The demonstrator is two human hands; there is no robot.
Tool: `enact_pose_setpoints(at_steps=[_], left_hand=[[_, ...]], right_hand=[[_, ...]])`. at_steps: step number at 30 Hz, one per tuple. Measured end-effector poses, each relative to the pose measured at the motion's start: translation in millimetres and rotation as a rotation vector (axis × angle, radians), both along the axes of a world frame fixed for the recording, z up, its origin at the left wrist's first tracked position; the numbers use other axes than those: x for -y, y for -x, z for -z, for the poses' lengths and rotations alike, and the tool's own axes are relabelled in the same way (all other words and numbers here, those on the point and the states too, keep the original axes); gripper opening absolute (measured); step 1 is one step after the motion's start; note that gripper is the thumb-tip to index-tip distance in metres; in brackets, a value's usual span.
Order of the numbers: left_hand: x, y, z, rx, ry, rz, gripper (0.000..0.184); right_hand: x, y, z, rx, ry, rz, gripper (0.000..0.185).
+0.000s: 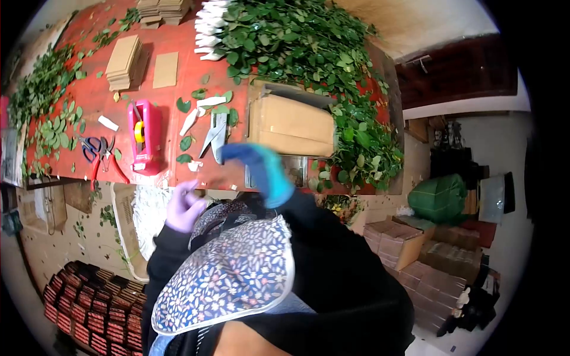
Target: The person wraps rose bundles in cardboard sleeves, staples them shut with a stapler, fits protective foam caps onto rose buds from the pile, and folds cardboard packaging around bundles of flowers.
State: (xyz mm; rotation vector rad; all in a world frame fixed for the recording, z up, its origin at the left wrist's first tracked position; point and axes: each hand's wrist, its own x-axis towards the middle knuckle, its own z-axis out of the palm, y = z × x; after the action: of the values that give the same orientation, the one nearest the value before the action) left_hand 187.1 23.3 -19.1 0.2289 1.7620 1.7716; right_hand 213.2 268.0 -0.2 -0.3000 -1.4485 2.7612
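Observation:
My left hand (185,207), in a thin lilac glove, is at the table's front edge below the pink tape dispenser (142,139). Its fingers are curled together, and what they hold, if anything, is too small to tell. My right hand (261,169), in a blue and teal glove, is smeared by motion near the lower end of the grey metal tool (216,135). Whether it touches that tool cannot be made out. Just behind it lies a cardboard box (291,124) in a clear container. White strips (189,121) and loose green leaves (185,143) lie between dispenser and tool.
Leafy stems (297,41) are heaped at the back right of the red table (172,35). Cardboard pieces (123,62) are stacked at the back left. Pliers (108,160) and scissors (90,148) lie left. A white basket (123,225) stands below the table edge.

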Motion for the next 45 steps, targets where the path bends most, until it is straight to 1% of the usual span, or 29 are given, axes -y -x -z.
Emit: enact_pose_setpoints(at_steps=[1,2,4,5,6,8,10,11,12,13,16,18,20,22,24,25,27,29,32,33,34,35,37,38,39,40,42,43,45], left_hand=[[-38.6,12.8,-11.9,-0.163,0.033,0.092,0.050],[-76.7,21.9,-26.9,-0.307,0.048,0.168,0.047],[-144.7,27.8,-49.4,-0.281,0.083,0.309,0.039],[-168.8,30.4,-26.9,-0.346,0.085,0.334,0.036],[-190.1,36.1,-31.2,-0.390,0.172,0.390,0.033],[-220.9,48.1,-42.2,-0.500,0.421,0.492,0.030],[-234.9,58.3,-35.6,-0.543,0.580,0.622,0.023],[-237.2,61.6,-30.0,-0.653,0.609,0.679,0.023],[-239.3,64.8,-30.2,-0.764,0.633,0.735,0.024],[-240.8,65.7,-30.9,-0.774,0.655,0.758,0.024],[-245.7,62.4,-58.8,-0.854,0.927,0.840,0.029],[-238.6,60.3,-81.0,-0.881,1.199,0.841,0.036],[-221.9,64.9,-94.6,-0.928,1.249,0.833,0.042],[-226.6,59.9,-110.2,-1.016,1.095,0.740,0.048],[-239.0,49.2,-117.0,-1.478,0.728,0.891,0.057],[-241.3,39.7,-106.1,-1.392,0.742,0.995,0.065],[-242.6,37.2,-88.3,-1.309,0.827,1.030,0.064],[-245.1,46.6,-93.7,-1.216,0.855,0.995,0.065],[-223.6,79.8,-92.8,-0.978,0.349,0.571,0.061],[-211.9,87.7,-74.1,-0.899,0.344,0.373,0.063],[-198.9,94.0,-45.2,-0.817,0.335,0.174,0.065],[-189.6,100.3,-15.0,-0.544,0.217,0.129,0.070],[-186.0,97.6,20.5,-0.262,0.297,0.123,0.073],[-194.3,91.6,28.3,-0.209,0.250,0.136,0.073],[-201.6,85.2,33.2,-0.038,0.159,0.156,0.073],[-219.9,76.5,-2.0,-0.070,0.232,0.211,0.074],[-215.0,86.7,21.5,0.158,-0.086,0.234,0.077],[-216.6,87.7,13.8,0.156,-0.098,0.208,0.077],[-226.8,84.4,-28.0,0.174,-0.088,0.247,0.074]], right_hand=[[-36.0,-11.2,-2.7,0.106,0.034,0.170,0.048],[-64.3,-20.9,-21.0,-0.044,-0.151,0.282,0.038],[-117.2,-35.5,-21.9,-0.024,-0.189,0.521,0.037],[-140.1,-45.0,-17.4,0.030,-0.264,0.538,0.031],[-143.0,-42.6,-28.8,0.037,-0.563,0.645,0.023],[-173.4,-42.1,5.9,0.062,-0.681,0.628,0.017],[-186.8,-33.1,50.3,-0.002,-1.172,0.745,0.012],[-193.3,-33.7,34.0,-0.032,-1.648,0.737,0.018],[-196.4,-32.9,34.3,-0.015,-1.618,0.765,0.018],[-198.4,-31.8,35.1,0.118,-1.338,0.780,0.023],[-207.2,-46.5,11.1,0.206,-1.405,0.710,0.036],[-206.9,-56.7,-13.8,0.025,-1.362,0.743,0.032],[-197.3,-80.4,-48.4,-0.125,-1.234,0.685,0.032],[-188.8,-115.9,-62.3,-0.200,-1.048,0.345,0.032],[-172.7,-145.0,-17.3,0.065,-0.221,-0.026,0.021],[-162.7,-155.2,7.7,0.236,0.013,-0.088,0.022],[-160.2,-180.2,76.6,0.137,-0.178,-0.073,0.024],[-156.5,-193.1,150.0,-0.091,0.187,0.061,0.030],[-156.6,-193.7,155.0,0.133,0.280,0.547,0.049],[-158.7,-183.8,165.3,0.108,-0.190,0.545,0.054],[-162.0,-172.1,165.2,0.085,-0.426,0.518,0.057],[-165.1,-160.3,164.4,0.065,-0.662,0.508,0.060],[-173.2,-125.3,111.2,-0.161,1.162,0.706,0.071],[-173.1,-123.4,124.0,-0.158,1.158,0.686,0.071],[-169.3,-125.8,151.5,0.033,0.575,0.764,0.073],[-167.7,-129.4,181.0,0.203,-0.021,0.796,0.075],[-177.6,-127.3,174.5,0.338,-0.643,0.759,0.079],[-182.5,-126.4,135.1,0.341,0.057,0.874,0.075],[-191.7,-133.8,92.3,0.453,0.810,0.928,0.069]])
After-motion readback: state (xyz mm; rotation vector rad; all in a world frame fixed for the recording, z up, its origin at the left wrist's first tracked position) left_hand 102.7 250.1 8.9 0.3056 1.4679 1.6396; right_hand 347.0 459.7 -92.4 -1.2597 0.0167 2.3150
